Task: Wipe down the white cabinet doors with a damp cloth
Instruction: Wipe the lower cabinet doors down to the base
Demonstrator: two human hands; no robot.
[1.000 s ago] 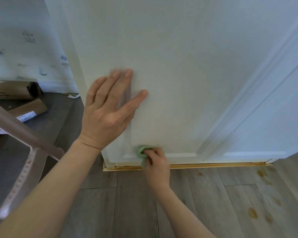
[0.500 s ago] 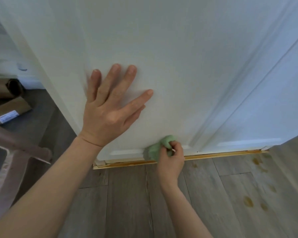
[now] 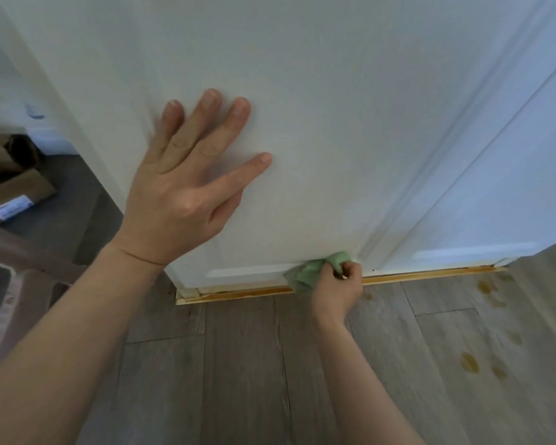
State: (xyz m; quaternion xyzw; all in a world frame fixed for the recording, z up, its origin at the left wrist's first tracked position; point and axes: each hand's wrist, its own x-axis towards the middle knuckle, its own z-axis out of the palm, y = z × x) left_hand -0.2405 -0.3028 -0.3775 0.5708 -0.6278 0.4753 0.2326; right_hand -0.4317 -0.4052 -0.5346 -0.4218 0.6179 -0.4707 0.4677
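Note:
A tall white cabinet door (image 3: 318, 91) fills the upper part of the head view, with a second white door (image 3: 482, 200) to its right. My left hand (image 3: 187, 184) presses flat against the left door, fingers spread and straight. My right hand (image 3: 337, 287) grips a crumpled green cloth (image 3: 315, 269) and holds it against the bottom edge of the left door, close to the seam between the two doors. Part of the cloth is hidden under my fingers.
A yellowish wooden strip (image 3: 424, 276) runs along the floor under the doors. The grey plank floor (image 3: 247, 364) has brownish stains (image 3: 469, 362) at the right. At the left lie cardboard packages (image 3: 16, 194) and a brownish plastic stool (image 3: 10, 284).
My right hand has slid the green cloth rightward along the door's bottom edge, from near the left corner toward the seam. My left hand has stayed pressed on the door.

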